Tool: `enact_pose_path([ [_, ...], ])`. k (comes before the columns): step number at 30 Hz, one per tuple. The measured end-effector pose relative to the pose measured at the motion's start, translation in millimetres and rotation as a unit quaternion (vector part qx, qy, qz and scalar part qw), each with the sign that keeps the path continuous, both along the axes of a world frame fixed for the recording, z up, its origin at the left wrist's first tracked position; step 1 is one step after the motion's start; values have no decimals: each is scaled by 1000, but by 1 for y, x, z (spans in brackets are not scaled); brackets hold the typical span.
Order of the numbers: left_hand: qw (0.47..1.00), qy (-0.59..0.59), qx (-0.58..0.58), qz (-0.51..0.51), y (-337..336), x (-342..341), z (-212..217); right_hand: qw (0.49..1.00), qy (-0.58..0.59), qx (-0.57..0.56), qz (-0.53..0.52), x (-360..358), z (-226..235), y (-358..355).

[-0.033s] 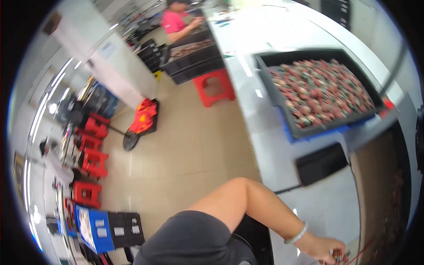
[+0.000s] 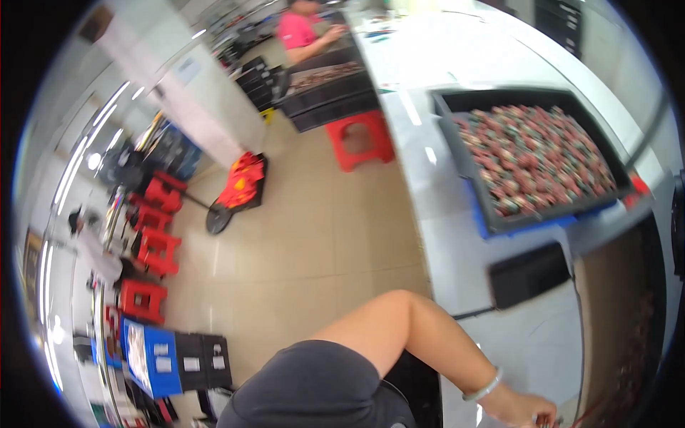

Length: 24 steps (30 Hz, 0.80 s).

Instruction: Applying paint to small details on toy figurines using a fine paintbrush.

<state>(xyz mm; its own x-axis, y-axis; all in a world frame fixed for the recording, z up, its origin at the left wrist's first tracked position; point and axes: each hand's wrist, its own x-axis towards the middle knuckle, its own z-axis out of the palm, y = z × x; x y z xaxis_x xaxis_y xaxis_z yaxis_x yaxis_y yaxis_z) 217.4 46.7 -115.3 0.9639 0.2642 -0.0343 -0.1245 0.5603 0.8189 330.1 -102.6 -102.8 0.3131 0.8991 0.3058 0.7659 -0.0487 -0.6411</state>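
Observation:
My left hand rests low at the right, over the pale table, and is partly cut off by the lower edge. A pale bracelet circles its wrist. The fingers are curled together around a small dark-reddish item, too blurred to name. Thin red strands show just beside them. Past the hand lies a black flat rectangular object with a cable. Farther off, a black tray is heaped with small round red, green and gold pieces. My right hand is outside the picture.
The tray sits on something blue. A brown panel borders the table's right side. Across the floor are red stools, blue and black crates and a red-and-black bundle. A person in pink works by stacked black trays.
The view has swung slightly left, so table, tray and stools sit farther right. My left hand is lower in the picture, its fingers more cut off, still curled.

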Motion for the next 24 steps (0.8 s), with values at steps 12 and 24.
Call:
enact_pose_path([
  [12, 991, 13, 135, 2, -21, 26, -28, 998, 18, 43, -41, 6, -90, 9],
  [24, 995, -48, 83, 40, 14, -23, 12, 986, 140, -25, -83, 13, -15, -7],
])
